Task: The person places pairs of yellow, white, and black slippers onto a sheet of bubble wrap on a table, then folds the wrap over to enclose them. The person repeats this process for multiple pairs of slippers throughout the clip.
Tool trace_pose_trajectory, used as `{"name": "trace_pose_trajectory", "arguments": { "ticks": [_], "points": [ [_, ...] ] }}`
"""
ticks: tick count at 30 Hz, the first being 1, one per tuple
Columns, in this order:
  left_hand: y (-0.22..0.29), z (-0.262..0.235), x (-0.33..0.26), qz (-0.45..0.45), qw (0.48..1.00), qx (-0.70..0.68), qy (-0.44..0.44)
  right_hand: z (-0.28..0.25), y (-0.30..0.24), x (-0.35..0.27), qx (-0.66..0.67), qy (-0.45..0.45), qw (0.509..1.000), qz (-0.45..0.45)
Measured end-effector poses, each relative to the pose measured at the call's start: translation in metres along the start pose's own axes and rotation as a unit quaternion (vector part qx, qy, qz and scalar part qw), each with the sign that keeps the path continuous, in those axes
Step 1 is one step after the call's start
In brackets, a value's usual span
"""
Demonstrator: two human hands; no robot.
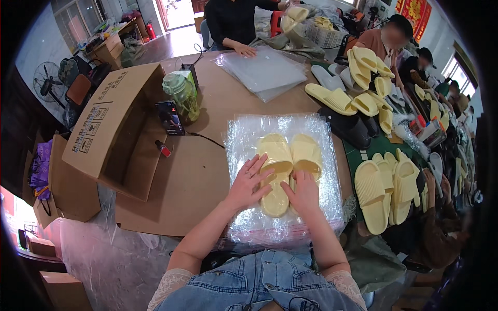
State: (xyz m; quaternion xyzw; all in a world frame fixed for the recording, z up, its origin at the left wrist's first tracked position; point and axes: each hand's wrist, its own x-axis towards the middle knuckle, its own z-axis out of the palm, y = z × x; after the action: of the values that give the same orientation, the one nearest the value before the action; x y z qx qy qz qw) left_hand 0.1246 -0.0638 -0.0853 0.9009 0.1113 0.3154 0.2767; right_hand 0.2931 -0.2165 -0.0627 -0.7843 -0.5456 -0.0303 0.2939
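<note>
A pair of pale yellow slippers lies side by side, toes away from me, on a stack of clear plastic bags [244,136]. Clear film seems to cover the pair. On the left slipper [275,146] rests my left hand [247,183], fingers spread over its strap and side. My right hand [303,194] lies on the lower part of the right slipper [306,147], thumb stretched toward the left one. That hand hides much of the right slipper's heel. Neither hand is closed around anything.
An open carton [111,122], phone [169,118], green bottle [181,96] and small red-capped item [163,149] stand left. More yellow slippers [371,192] fill the right side. Across the table, a person's hand [244,50] rests by clear sheets [267,72]; other people sit at right.
</note>
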Motion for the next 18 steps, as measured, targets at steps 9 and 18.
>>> {"name": "trace_pose_trajectory", "arguments": {
  "ticks": [9,18],
  "points": [
    [-0.001,0.002,0.0,-0.002,1.0,0.01,0.004,-0.018,0.002,-0.045,0.116,-0.027,0.993,0.019],
    [0.012,-0.016,-0.005,0.045,0.997,0.059,0.019,-0.07,-0.004,-0.062,0.023,0.153,0.988,-0.02]
  ]
}}
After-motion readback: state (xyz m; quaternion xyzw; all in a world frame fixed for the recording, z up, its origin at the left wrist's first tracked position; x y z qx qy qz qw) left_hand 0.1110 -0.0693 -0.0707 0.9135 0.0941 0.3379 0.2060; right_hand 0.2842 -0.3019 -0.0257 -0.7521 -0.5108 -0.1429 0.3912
